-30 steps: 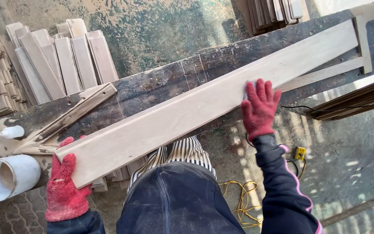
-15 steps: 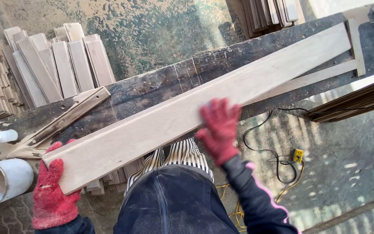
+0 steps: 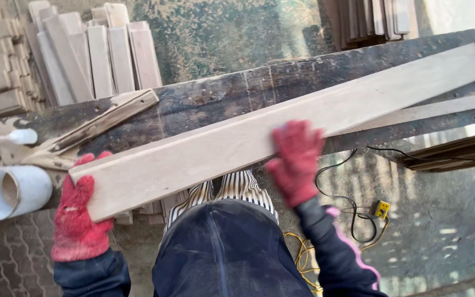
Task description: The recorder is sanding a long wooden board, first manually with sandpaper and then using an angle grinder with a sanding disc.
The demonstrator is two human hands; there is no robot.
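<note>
We are holding a long pale board (image 3: 259,137) that is lying slantwise across the dark workbench (image 3: 215,99). Our left hand (image 3: 78,220), in a red glove, is gripping the board's end at the bench's near left edge. Our right hand (image 3: 297,159) is pressing flat on its middle, blurry. The board is looking smooth, but we cannot tell how much rubbing is left.

A long pale board (image 3: 259,135) lies on a dark workbench (image 3: 215,96), the red-gloved left hand (image 3: 78,212) gripping its end and the blurred right hand (image 3: 295,159) apparently pressing its near edge.
</note>
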